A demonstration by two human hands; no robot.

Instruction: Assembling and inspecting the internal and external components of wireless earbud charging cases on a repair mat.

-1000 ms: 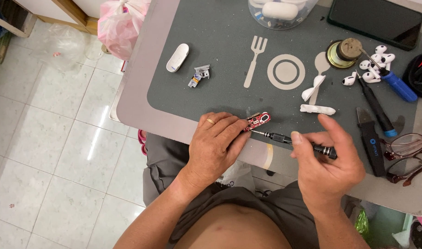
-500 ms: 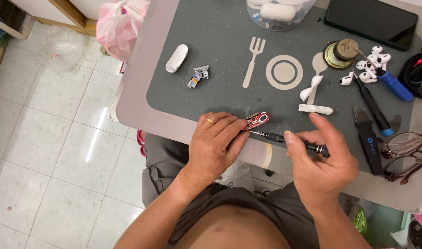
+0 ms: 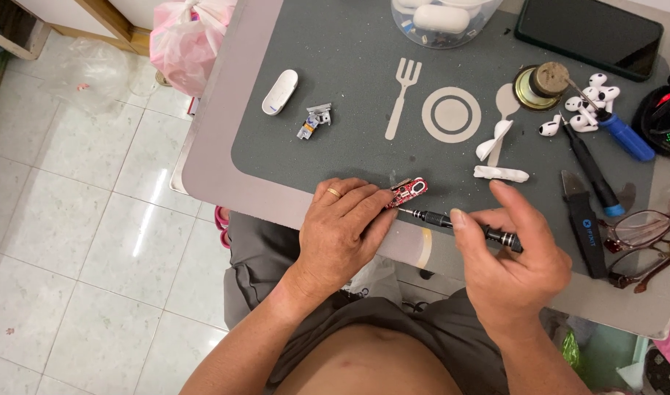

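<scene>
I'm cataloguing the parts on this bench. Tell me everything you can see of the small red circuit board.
The red circuit board is small, flat and elongated with rounded ends, bearing a pale patch and tiny dark components. It lies tilted on the grey mat near the table's front edge. The left hand pins its left end with the fingertips; the thin screwdriver in the right hand points at its lower edge.

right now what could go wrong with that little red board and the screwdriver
1. The small red circuit board is pinned only by the left hand fingertips near the grey mat's front edge; it might skid off.
2. The slim black precision screwdriver in the right hand points toward those fingers; a slip could jab them.
</scene>
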